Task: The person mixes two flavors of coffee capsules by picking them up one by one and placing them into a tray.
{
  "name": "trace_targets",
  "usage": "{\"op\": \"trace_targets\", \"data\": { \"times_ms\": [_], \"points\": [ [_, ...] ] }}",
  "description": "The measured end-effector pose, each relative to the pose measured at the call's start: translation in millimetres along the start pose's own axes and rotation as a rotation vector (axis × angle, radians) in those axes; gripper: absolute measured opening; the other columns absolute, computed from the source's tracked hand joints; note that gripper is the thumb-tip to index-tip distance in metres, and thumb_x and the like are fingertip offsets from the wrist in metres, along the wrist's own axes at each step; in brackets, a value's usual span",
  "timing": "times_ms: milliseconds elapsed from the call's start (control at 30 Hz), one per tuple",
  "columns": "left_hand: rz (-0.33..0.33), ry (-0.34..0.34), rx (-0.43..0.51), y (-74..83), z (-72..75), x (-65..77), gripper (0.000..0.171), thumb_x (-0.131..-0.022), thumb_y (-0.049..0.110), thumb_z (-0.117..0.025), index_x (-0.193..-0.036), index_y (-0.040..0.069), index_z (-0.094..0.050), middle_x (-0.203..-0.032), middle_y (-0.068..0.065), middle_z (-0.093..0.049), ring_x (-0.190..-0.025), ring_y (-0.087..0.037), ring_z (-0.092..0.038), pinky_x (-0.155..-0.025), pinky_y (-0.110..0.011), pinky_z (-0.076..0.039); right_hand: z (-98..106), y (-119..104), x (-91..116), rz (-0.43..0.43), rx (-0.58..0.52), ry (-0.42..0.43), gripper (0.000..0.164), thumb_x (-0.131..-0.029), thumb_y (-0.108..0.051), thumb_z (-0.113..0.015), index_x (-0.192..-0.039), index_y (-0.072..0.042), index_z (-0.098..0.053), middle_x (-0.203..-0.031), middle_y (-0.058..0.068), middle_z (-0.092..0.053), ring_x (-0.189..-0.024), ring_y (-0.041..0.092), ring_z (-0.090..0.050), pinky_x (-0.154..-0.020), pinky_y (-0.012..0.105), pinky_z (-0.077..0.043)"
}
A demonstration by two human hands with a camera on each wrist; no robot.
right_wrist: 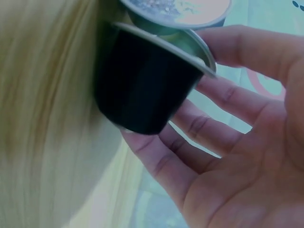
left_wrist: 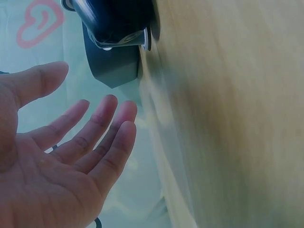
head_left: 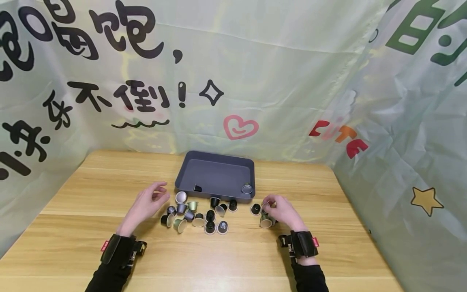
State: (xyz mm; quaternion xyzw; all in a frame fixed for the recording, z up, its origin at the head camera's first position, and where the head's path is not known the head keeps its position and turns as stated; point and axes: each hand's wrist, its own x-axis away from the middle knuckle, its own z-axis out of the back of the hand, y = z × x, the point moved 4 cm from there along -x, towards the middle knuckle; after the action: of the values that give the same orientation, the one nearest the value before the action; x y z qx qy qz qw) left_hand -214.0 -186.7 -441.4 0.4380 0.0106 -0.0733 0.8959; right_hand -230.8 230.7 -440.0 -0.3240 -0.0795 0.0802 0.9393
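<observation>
My right hand [head_left: 281,210] is at the right-hand group of coffee capsules, its thumb and fingers pinching a capsule [head_left: 265,207] that they partly cover. Beside it are a green capsule [head_left: 265,222] lying on its side and a black capsule [head_left: 255,209] standing rim down. Close up in the right wrist view, a black capsule [right_wrist: 147,80] sits in front of the curved fingers, partly hiding what they hold. My left hand [head_left: 147,202] hovers left of the larger capsule group with loosely bent fingers and nothing in its palm. Nearest to it is a grey-blue capsule [head_left: 171,210].
A dark grey tray [head_left: 215,172] lies at the back of the wooden table [head_left: 233,259]. Inside are a black capsule [head_left: 197,188] and a capsule with a pale rim [head_left: 247,189]. Several mixed capsules lie before it. Printed cloth [head_left: 292,101] encloses the table's back and sides.
</observation>
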Motion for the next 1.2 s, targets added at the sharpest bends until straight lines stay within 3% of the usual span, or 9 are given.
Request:
{"op": "trace_targets", "data": {
  "times_ms": [267, 467, 667, 833, 1067, 1200],
  "points": [
    [-0.018, 0.001, -0.001, -0.2, -1.4, -0.9, 0.051, -0.099, 0.015, -0.061, -0.142, -0.007, -0.046, -0.126, -0.031, -0.063, -0.113, -0.044, -0.064, -0.099, -0.056, -0.055, 3.7, -0.3, -0.4, 0.003, -0.035, 0.038, 0.012, -0.093, -0.009, -0.062, -0.103, -0.006, -0.069, -0.1, 0.008, -0.072, -0.08, 0.015, -0.066, -0.072, 0.029, -0.054],
    [-0.019, -0.009, 0.011, 0.3, -2.3, -0.2, 0.051, -0.099, 0.014, -0.06, -0.143, -0.008, -0.044, -0.126, -0.032, -0.062, -0.114, -0.046, -0.064, -0.1, -0.056, -0.054, 4.9, -0.7, -2.0, 0.031, -0.054, 0.053, 0.016, -0.094, -0.008, -0.062, -0.106, -0.002, -0.07, -0.096, 0.011, -0.071, -0.073, 0.013, -0.063, -0.063, 0.025, -0.053],
    [-0.012, -0.007, 0.008, -0.1, -2.3, -0.1, 0.052, -0.1, 0.015, -0.06, -0.144, -0.007, -0.043, -0.127, -0.032, -0.062, -0.115, -0.046, -0.063, -0.101, -0.056, -0.054, 12.2, -3.7, -5.3, 0.083, -0.029, 0.125, 0.017, -0.09, -0.006, -0.063, -0.105, -0.002, -0.071, -0.09, 0.011, -0.072, -0.07, 0.011, -0.059, -0.06, 0.022, -0.05],
    [-0.01, -0.005, 0.0, -0.2, -1.2, 0.0, 0.052, -0.1, 0.015, -0.06, -0.144, -0.007, -0.043, -0.127, -0.031, -0.062, -0.115, -0.046, -0.064, -0.101, -0.056, -0.054, 21.9, -11.5, -8.9, 0.134, 0.013, 0.2, 0.017, -0.089, -0.007, -0.065, -0.104, -0.003, -0.073, -0.091, 0.011, -0.073, -0.075, 0.014, -0.058, -0.069, 0.025, -0.048],
    [-0.012, -0.006, 0.004, 1.2, -0.4, 0.7, 0.052, -0.1, 0.015, -0.06, -0.144, -0.007, -0.044, -0.126, -0.031, -0.063, -0.115, -0.045, -0.064, -0.101, -0.057, -0.053, 34.8, -23.6, -13.7, 0.197, 0.031, 0.282, 0.017, -0.089, -0.008, -0.068, -0.104, -0.003, -0.075, -0.093, 0.012, -0.075, -0.081, 0.019, -0.065, -0.074, 0.03, -0.053],
    [-0.016, -0.006, 0.001, 1.4, -0.4, 0.7, 0.052, -0.1, 0.015, -0.06, -0.143, -0.008, -0.044, -0.126, -0.031, -0.063, -0.114, -0.045, -0.064, -0.101, -0.057, -0.054, 40.6, -30.0, -15.8, 0.243, 0.067, 0.327, 0.015, -0.089, -0.007, -0.069, -0.102, -0.004, -0.076, -0.092, 0.011, -0.075, -0.084, 0.023, -0.067, -0.078, 0.039, -0.057]
  ]
}}
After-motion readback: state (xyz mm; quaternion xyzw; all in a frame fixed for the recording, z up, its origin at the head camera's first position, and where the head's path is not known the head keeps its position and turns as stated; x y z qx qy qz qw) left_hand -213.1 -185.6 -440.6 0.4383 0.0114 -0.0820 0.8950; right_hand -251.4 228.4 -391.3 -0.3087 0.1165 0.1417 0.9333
